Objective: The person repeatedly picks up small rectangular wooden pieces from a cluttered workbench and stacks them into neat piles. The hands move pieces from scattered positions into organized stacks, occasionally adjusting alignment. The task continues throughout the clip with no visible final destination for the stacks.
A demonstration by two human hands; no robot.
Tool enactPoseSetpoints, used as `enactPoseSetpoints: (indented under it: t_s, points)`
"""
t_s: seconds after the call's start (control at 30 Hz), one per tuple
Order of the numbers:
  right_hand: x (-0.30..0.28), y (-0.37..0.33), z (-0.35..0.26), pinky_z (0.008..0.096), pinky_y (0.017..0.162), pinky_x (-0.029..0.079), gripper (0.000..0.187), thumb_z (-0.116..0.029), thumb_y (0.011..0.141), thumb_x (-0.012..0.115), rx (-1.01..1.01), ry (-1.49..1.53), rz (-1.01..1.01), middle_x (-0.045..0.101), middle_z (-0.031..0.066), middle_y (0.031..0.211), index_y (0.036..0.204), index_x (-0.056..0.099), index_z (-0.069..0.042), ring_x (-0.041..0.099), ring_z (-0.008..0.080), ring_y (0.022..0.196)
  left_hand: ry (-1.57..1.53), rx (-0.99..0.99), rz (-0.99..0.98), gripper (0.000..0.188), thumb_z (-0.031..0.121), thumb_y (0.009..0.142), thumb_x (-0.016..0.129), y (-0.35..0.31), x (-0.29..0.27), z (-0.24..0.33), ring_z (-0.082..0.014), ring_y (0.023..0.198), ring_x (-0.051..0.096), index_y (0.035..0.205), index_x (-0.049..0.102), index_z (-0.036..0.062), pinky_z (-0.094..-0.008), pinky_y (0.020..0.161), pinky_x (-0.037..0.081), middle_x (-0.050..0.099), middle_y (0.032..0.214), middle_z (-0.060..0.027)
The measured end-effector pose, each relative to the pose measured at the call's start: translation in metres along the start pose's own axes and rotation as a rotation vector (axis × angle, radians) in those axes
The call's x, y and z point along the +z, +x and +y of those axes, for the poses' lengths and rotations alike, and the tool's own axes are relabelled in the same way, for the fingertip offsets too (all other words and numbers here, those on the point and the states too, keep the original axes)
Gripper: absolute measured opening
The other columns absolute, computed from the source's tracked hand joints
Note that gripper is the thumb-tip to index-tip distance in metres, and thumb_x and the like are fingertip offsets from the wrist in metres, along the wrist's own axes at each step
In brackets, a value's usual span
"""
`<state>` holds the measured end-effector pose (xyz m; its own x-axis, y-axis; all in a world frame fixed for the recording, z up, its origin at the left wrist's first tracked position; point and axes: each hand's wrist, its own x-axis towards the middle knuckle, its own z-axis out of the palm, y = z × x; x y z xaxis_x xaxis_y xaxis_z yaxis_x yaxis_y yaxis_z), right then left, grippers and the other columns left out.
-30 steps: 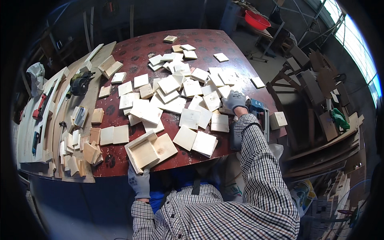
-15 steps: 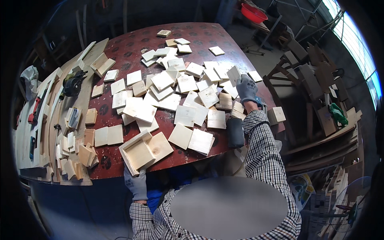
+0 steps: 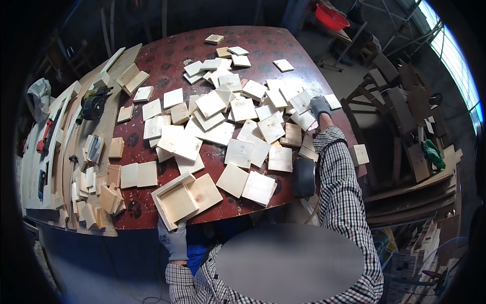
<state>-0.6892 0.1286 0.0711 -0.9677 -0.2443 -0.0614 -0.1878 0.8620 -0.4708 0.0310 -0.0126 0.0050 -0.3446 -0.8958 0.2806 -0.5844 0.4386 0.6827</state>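
At the near table edge, my left hand (image 3: 173,242), in a grey glove, grips the near corner of an open wooden box (image 3: 178,204); its fingers are partly hidden under the box. A pale square board (image 3: 207,196) shows against the box's right side. Out at the right of the pile, my gloved right hand (image 3: 320,107) is closed at the right edge of a square wooden piece (image 3: 301,102), fingertips partly out of sight. Many more pale wooden squares (image 3: 243,109) lie heaped across the red table (image 3: 202,219).
A black cylinder (image 3: 304,177) stands by my right forearm, with a wood block (image 3: 359,155) beyond it. On the left are small blocks (image 3: 86,177), a black-and-yellow tool (image 3: 93,104) and a red-handled tool (image 3: 45,138). Scrap wood (image 3: 400,111) fills the right.
The view has shifted slightly, moving the scene rightward. My right hand has reached a little farther out, and the square piece beside it lies flatter. The left hand stays at the box.
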Motion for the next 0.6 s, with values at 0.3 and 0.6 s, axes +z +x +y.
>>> enactPoseSetpoints:
  t_s: [0.3,0.6]
  points:
    - [-0.048,-0.018,-0.003,0.0443,0.100,0.056,0.039,-0.030,0.087,0.071,-0.075,-0.551,-0.236,0.077,0.0217,0.119,0.115,0.079,-0.005,0.073,0.0336,0.117,-0.084,-0.022,-0.014,0.073,0.048,0.089,0.085,0.005,0.008,0.012,-0.0440,0.110,0.066,0.136,0.061,-0.0033,-0.0510,0.096,0.052,0.067,0.121,-0.0227]
    - [-0.043,-0.033,-0.023,0.0426,0.108,0.052,0.078,-0.052,0.080,0.086,-0.080,-0.578,-0.393,0.070,0.0196,0.138,0.139,0.064,-0.006,0.066,0.0351,0.129,-0.067,-0.035,-0.009,0.069,0.046,0.089,0.085,0.004,0.009,0.015,-0.0433,0.107,0.067,0.132,0.062,-0.0027,-0.0507,0.094,0.053,0.068,0.119,-0.0223]
